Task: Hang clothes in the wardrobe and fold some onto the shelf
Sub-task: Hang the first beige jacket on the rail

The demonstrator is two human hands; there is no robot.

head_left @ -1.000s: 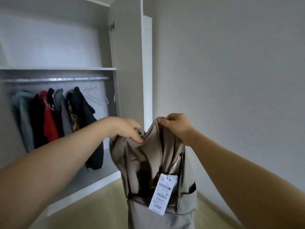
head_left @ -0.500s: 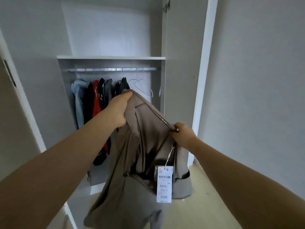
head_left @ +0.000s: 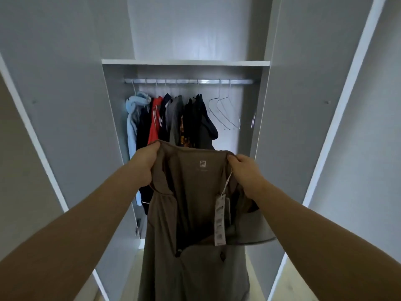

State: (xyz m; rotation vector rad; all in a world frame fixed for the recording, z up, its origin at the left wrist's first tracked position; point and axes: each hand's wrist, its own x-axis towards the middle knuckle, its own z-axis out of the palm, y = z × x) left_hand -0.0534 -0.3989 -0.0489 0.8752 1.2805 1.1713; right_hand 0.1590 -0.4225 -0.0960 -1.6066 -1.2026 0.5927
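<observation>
Two hands, the left hand point(head_left: 145, 164) and right hand point(head_left: 245, 170), pinch the brown top point(head_left: 191, 192) at its shoulders, fingers clamped tight, holding it flat before the empty hangers point(head_left: 225, 111).

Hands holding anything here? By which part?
Both hold the brown garment by its top edge: the left hand grips the left end, the right hand pinches the right end, above the paper tag.
</observation>
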